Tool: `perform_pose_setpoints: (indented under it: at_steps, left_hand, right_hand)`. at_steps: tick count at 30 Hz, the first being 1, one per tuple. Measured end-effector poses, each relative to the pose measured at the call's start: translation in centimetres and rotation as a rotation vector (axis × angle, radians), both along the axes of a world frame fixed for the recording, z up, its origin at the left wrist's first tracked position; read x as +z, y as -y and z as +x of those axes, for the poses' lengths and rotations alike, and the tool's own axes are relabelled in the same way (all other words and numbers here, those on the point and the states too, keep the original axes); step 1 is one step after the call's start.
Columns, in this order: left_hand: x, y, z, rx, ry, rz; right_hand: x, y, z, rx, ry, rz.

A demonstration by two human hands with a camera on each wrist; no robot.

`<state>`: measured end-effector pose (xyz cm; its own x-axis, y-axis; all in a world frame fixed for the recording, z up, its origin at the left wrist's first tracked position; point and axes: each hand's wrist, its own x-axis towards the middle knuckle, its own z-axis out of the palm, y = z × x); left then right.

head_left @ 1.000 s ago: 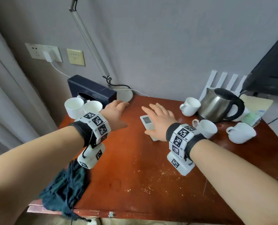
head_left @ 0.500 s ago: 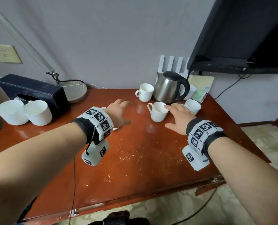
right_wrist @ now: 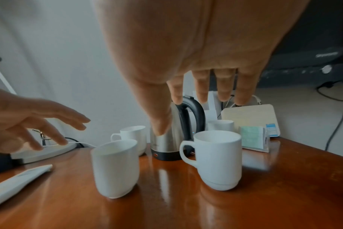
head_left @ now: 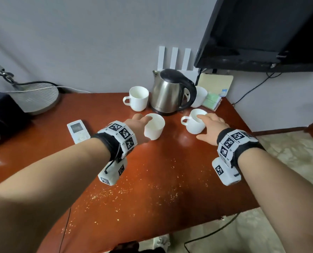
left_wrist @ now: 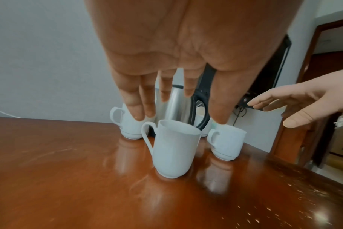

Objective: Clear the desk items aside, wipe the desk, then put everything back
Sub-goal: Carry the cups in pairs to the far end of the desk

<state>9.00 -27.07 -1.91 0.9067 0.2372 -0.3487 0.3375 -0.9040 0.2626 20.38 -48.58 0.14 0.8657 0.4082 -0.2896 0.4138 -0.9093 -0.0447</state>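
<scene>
Two white mugs stand on the red-brown desk [head_left: 170,161] in front of a steel kettle [head_left: 170,92]. My left hand [head_left: 136,125] hovers with straight, spread fingers over the middle mug [head_left: 154,129] [left_wrist: 174,148], close to its rim. Above the right mug [head_left: 194,123] [right_wrist: 218,158] my right hand [head_left: 212,125] reaches the same way, fingers straight. Neither hand grips anything. A white remote [head_left: 78,131] lies left of my left wrist. Crumbs [head_left: 130,190] are scattered over the desk's front half.
Another mug [head_left: 138,97] stands left of the kettle and one [head_left: 200,96] behind its handle, next to sachets [head_left: 212,100]. A lamp base [head_left: 36,97] and a dark box [head_left: 2,110] sit far left. A black screen [head_left: 261,33] hangs above right.
The view has swung right. My left hand left the remote and now hovers over the middle mug. My right hand shifted from that mug to the one on the right.
</scene>
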Motion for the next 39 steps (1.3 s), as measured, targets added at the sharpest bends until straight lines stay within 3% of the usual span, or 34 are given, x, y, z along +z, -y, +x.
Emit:
perform_pose_setpoints:
  at_steps: [7, 13, 20, 25, 39]
  left_hand:
    - [-3.2, 3.5, 8.0, 0.219, -0.094, 0.056]
    - [-4.7, 4.8, 10.8, 0.355, -0.111, 0.076]
    - [-4.6, 5.1, 10.3, 0.340, -0.083, 0.013]
    - [-4.7, 5.4, 9.5, 0.424, -0.139, 0.006]
    - [-2.6, 5.0, 5.0, 0.438, 0.030, 0.001]
  right_hand:
    - [-3.9, -0.2, 10.7, 0.170, -0.048, -0.081]
    - [-6.6, -0.2, 13.2, 0.285, -0.139, -0.063]
    - [-6.6, -0.8, 12.3, 0.198, -0.099, -0.047]
    - [-6.7, -0.5, 12.3, 0.194, -0.222, 0.048]
    - [-4.9, -1.2, 6.9, 0.113, -0.162, 0.259]
